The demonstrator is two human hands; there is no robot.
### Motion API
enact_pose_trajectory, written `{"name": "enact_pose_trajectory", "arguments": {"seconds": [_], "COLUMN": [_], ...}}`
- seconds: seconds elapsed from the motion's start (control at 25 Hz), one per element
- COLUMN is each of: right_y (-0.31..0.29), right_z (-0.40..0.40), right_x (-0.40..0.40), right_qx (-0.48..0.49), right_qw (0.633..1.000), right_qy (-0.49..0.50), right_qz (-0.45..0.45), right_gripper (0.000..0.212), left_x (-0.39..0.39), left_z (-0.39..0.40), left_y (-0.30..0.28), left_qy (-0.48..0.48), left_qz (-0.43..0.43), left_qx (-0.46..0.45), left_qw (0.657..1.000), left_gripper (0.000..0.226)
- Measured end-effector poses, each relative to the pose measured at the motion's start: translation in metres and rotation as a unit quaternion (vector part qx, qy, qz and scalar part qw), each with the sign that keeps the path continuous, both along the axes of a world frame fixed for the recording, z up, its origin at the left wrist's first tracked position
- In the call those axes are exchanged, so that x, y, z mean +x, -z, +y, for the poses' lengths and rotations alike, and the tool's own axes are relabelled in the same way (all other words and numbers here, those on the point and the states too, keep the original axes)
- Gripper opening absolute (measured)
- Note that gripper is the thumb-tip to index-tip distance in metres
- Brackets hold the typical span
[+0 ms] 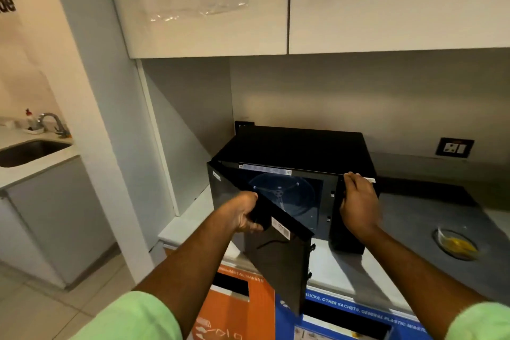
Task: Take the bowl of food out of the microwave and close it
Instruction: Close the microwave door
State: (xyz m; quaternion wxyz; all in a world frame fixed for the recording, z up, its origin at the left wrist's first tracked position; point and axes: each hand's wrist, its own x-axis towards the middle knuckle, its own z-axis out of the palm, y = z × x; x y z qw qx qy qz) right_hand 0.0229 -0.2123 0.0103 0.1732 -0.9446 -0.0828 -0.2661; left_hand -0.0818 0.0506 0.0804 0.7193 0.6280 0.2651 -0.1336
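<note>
Left hand (244,212) grips door (276,251); bowl (456,243) out.

At three o'clock, the yellow food in the clear glass bowl (456,243) is blurred; the left grip's fingertips (255,225) hide behind the black microwave door (278,259).

Cavity mouth: blocked low left by the half-open door (276,251), with the left hand (244,212) on its top edge
Microwave (298,146) right front: covered by the right hand (358,201)
Lower-right counter (414,218): clear except the bowl (456,243)
</note>
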Motion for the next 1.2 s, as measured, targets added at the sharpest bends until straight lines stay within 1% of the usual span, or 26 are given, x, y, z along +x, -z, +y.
{"name": "enact_pose_trajectory", "arguments": {"seconds": [0.12,0.2,0.28,0.36,0.44,0.52,0.56,0.64,0.76,0.88,1.0,1.08,1.2], "right_y": [-0.003,-0.004,-0.002,-0.002,-0.003,-0.004,-0.004,-0.004,-0.005,-0.005,-0.004,-0.004,-0.004], "right_z": [-0.002,-0.001,-0.005,-0.007,-0.008,-0.009,-0.010,-0.014,-0.017,-0.013,-0.013,-0.013,-0.014], "right_x": [-0.004,-0.006,-0.006,-0.006,-0.004,-0.003,-0.003,-0.003,-0.002,-0.003,-0.003,-0.002,0.000], "right_qx": [-0.013,-0.025,-0.044,-0.043,-0.034,-0.030,-0.029,-0.025,-0.017,0.001,0.007,-0.007,-0.011], "right_qw": [1.000,1.000,0.999,0.999,0.999,0.999,0.999,0.999,0.999,0.999,0.999,0.999,0.999], "right_qy": [0.009,0.004,0.002,-0.002,-0.008,-0.010,-0.011,-0.019,-0.037,-0.039,-0.032,-0.032,-0.032], "right_qz": [0.016,0.016,0.014,0.017,0.021,0.022,0.024,0.024,0.014,0.003,0.000,0.006,0.004], "right_gripper": [0.071,0.076,0.083,0.085,0.082,0.079,0.078,0.073,0.059,0.049,0.048,0.048,0.048], "left_x": [0.030,0.045,0.062,0.075,0.087,0.100,0.106,0.115,0.129,0.135,0.142,0.148,0.154], "left_z": [-0.026,-0.037,-0.047,-0.053,-0.056,-0.062,-0.064,-0.070,-0.074,-0.075,-0.080,-0.080,-0.077], "left_y": [0.003,0.004,0.010,0.013,0.015,0.011,0.010,0.008,0.011,0.011,0.016,0.016,0.015], "left_qy": [-0.037,-0.056,-0.058,-0.065,-0.078,-0.096,-0.109,-0.123,-0.141,-0.163,-0.166,-0.181,-0.173], "left_qz": [-0.007,-0.028,-0.041,-0.054,-0.057,-0.041,-0.031,-0.037,-0.050,-0.050,-0.075,-0.066,-0.049], "left_qx": [-0.018,-0.011,0.008,-0.011,-0.030,-0.024,-0.018,-0.015,-0.041,-0.058,-0.069,-0.074,-0.071], "left_qw": [0.999,0.998,0.997,0.996,0.995,0.994,0.993,0.992,0.988,0.984,0.981,0.978,0.981], "left_gripper": [0.035,0.033,0.041,0.045,0.043,0.028,0.027,0.032,0.041,0.042,0.044,0.045,0.049]}}
